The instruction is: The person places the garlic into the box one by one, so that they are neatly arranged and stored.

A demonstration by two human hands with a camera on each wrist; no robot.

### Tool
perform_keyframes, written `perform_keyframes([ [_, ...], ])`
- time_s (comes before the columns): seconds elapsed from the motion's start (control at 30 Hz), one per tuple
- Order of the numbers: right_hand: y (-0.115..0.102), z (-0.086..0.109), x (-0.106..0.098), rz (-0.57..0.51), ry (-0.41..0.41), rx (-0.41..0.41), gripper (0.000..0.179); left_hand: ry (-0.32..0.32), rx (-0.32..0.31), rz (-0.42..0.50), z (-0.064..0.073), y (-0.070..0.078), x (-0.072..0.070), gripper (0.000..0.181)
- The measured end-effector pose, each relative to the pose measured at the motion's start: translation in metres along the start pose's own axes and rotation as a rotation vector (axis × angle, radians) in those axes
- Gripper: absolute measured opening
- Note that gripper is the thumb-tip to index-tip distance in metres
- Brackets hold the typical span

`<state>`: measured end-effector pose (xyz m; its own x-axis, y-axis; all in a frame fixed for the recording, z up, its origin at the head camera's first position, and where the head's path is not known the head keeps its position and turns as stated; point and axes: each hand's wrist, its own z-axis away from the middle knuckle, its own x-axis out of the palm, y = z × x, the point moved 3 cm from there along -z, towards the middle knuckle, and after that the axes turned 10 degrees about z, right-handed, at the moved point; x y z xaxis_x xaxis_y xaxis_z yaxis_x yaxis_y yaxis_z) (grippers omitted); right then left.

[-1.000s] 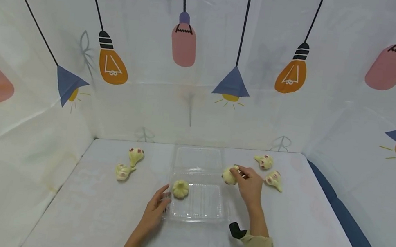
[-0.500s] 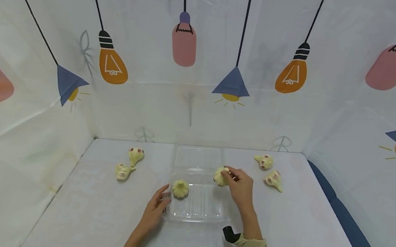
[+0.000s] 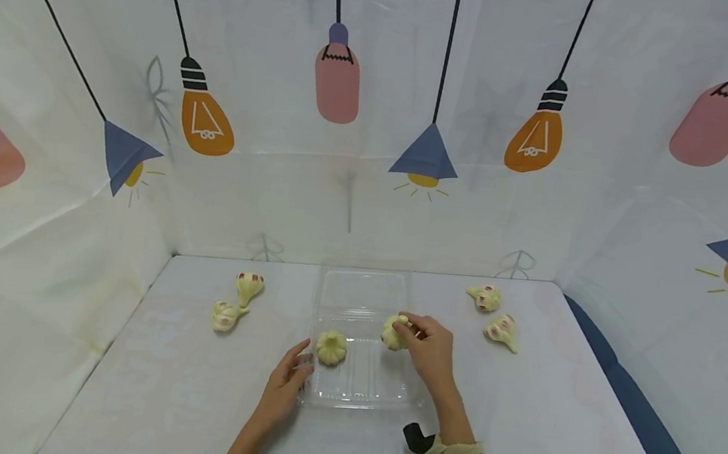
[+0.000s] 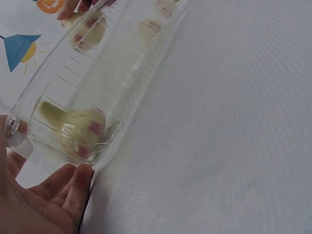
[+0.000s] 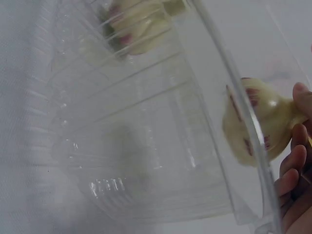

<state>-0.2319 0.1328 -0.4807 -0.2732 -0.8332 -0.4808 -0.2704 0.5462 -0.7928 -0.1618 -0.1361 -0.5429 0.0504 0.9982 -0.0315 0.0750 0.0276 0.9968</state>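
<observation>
A clear plastic clamshell box (image 3: 378,391) lies open on the table, its lid (image 3: 363,287) folded back. A garlic bulb (image 3: 331,348) sits in its left end. My left hand (image 3: 281,387) holds the box's left edge, and in the left wrist view its fingertips (image 4: 84,173) are right at the lower wall. My right hand (image 3: 433,353) pinches a second garlic bulb (image 3: 394,333) by its stem, root end facing the head camera, over the right back part of the tray. In the right wrist view this garlic bulb (image 5: 258,122) shows just beyond the box rim (image 5: 253,131).
Two garlic bulbs lie at the left, one (image 3: 250,286) behind the other (image 3: 226,316). Two more lie at the right, one at the back (image 3: 486,297) and one nearer (image 3: 503,332). White sheeting (image 3: 366,212) with printed lamps encloses the table (image 3: 550,432).
My right hand has carried its garlic bulb left and slightly nearer, from beside the box to over the tray. The left hand and the other bulbs have stayed in place.
</observation>
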Motion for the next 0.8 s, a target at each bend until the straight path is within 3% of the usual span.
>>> perform_keyframes([
  [0.1,-0.001,0.002,0.005,-0.012,-0.015,0.005,0.018,0.014,0.011,-0.01,-0.003,-0.017,-0.003,0.046],
  [0.5,-0.004,0.013,0.02,-0.005,-0.066,0.004,0.018,0.014,0.004,0.011,-0.004,-0.024,-0.003,0.047],
  [0.63,-0.002,0.015,0.027,-0.007,-0.066,-0.013,0.017,0.004,-0.001,0.022,-0.003,-0.017,-0.002,0.047],
  [0.8,0.0,0.016,0.034,-0.009,-0.068,-0.025,0.017,-0.01,0.005,0.028,0.002,0.008,0.001,0.047],
])
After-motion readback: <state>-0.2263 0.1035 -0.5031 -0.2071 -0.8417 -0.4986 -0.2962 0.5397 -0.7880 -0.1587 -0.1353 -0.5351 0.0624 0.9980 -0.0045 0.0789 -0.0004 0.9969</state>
